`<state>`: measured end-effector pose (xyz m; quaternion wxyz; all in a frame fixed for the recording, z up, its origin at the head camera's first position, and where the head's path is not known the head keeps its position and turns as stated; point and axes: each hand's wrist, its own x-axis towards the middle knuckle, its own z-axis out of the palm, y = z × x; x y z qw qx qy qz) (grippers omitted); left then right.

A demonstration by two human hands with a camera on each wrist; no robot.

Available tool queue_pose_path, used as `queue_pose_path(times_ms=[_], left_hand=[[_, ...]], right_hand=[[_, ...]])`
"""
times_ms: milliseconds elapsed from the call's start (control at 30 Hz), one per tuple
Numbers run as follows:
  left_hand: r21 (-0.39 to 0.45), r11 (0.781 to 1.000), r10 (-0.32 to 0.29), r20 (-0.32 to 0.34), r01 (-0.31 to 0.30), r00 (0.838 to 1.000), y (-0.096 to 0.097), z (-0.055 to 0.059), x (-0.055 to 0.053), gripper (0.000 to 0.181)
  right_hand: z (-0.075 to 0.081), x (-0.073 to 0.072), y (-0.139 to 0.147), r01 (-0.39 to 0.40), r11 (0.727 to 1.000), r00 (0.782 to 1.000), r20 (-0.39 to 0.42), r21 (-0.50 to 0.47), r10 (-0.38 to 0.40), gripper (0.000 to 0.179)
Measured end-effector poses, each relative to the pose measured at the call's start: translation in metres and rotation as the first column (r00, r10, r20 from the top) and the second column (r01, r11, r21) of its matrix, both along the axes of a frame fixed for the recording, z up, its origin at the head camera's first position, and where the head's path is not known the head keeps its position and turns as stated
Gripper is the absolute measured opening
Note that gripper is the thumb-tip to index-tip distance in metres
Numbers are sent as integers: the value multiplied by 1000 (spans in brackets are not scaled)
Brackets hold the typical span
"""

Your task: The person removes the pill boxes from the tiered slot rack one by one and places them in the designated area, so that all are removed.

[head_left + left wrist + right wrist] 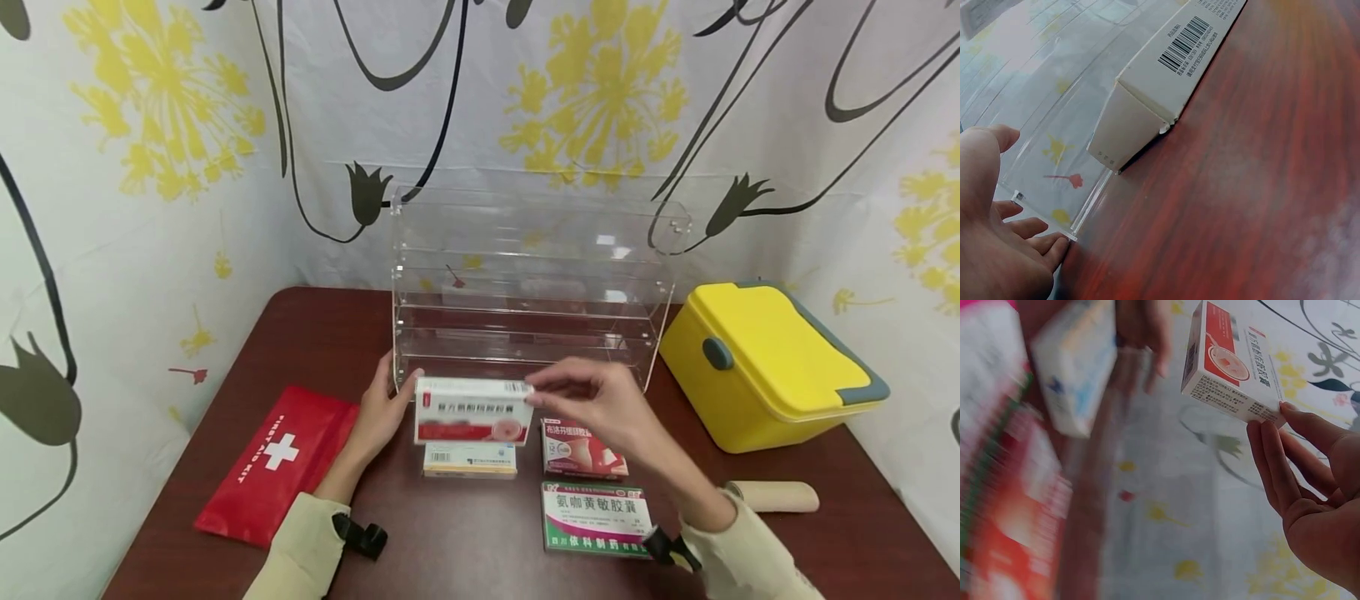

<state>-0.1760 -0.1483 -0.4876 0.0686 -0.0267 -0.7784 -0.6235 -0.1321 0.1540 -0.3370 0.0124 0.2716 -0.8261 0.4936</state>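
Note:
My right hand (603,396) pinches the upper right end of a white and red medicine box (472,425), held up before the clear acrylic rack (525,283). In the right wrist view, thumb and fingertips hold the medicine box (1225,365) by one corner. My left hand (386,417) grips the rack's lower left side, its thumb toward the front and its other fingers at the side panel. In the left wrist view, the left hand (1004,219) is at the rack's corner near the tabletop. A second white box (470,460) lies below the raised one.
A red medicine box (581,454) and a green and white one (596,521) lie at front right. A red first aid pouch (277,467) lies left. At right are a yellow lidded bin (765,358) and a beige cylinder (776,497). Patterned cloth (480,108) hangs behind.

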Motion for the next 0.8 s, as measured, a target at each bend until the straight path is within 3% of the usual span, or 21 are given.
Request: queue_pose_path(times_ms=[133, 267, 400, 567, 800], left_hand=[[-12, 1000, 3, 9, -3, 1000, 0, 0, 0, 70], [-11, 1000, 4, 19, -4, 1000, 0, 1, 1, 71], [-19, 1000, 11, 27, -10, 1000, -1, 2, 0, 70], [-27, 1000, 15, 37, -14, 999, -2, 2, 0, 70], [-39, 999, 10, 34, -9, 999, -1, 1, 0, 70]], right_hand=[[-42, 14, 7, -21, 999, 997, 78, -49, 25, 19], [-64, 31, 11, -18, 998, 989, 147, -58, 26, 20], [-73, 42, 12, -8, 999, 983, 186, -33, 14, 23], [-79, 45, 10, -3, 1000, 970, 243, -3, 4, 23], [-93, 49, 9, -22, 998, 908, 418, 64, -7, 23]])
